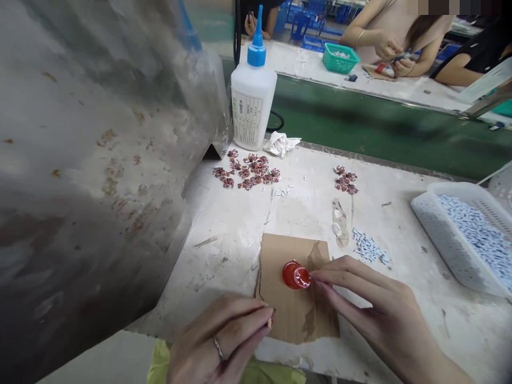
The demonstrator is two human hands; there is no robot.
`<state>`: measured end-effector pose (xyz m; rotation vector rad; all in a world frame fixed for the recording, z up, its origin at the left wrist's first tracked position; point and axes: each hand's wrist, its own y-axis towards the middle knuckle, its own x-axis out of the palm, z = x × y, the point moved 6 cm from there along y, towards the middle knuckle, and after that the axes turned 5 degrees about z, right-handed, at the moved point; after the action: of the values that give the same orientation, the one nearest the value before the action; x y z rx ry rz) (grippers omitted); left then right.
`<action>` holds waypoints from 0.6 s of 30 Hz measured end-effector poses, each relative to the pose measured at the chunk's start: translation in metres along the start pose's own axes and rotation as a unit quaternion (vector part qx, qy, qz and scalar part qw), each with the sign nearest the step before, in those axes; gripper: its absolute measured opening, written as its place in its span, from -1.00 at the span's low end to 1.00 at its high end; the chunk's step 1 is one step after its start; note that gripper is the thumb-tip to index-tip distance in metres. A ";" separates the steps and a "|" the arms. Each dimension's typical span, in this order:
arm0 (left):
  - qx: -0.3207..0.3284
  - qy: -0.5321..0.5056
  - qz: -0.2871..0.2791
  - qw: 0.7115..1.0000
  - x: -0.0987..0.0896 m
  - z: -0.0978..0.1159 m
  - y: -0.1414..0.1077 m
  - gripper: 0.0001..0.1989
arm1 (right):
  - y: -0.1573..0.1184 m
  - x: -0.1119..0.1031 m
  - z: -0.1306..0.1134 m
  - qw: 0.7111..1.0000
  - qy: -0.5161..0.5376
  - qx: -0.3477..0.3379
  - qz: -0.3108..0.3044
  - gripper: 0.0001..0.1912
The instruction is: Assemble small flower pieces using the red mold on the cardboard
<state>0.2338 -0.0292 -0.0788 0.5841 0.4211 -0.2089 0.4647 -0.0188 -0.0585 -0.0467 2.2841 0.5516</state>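
My left hand (224, 336), with a ring on one finger, pinches a tiny part (271, 320) over the left edge of a brown cardboard piece (288, 320). The part is mostly hidden by the fingertips. On the cardboard sits a small red cup (291, 274) with a glossy red inside, tilted or overlapped by a second round rim. The fingertips of my right hand (364, 304) are pressed together at the right side of this rim. Whether they hold the rim or something very small is too unclear to tell.
A white bottle with a blue nozzle (253, 106) stands at the back, near crumpled tissue (281, 144). Small dark red figures (256, 170) lie in two groups. Pale blue pieces (370, 246) lie beside a white basket (424, 205). Metal housing (100, 160) blocks the left. People work opposite.
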 end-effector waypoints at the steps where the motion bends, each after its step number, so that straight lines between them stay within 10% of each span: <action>1: 0.004 0.001 0.002 1.000 0.000 0.000 0.000 -0.70 | 0.000 0.000 0.000 1.000 -0.005 -0.005 -0.001 -0.78; 18: -0.041 -0.046 0.005 0.998 0.011 0.007 0.008 -0.68 | -0.014 -0.002 -0.020 0.994 0.093 0.054 -0.009 -0.61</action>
<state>0.2485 -0.0279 -0.0743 0.4949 0.3364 -0.2065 0.4549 -0.0403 -0.0504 -0.0689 2.4885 0.4281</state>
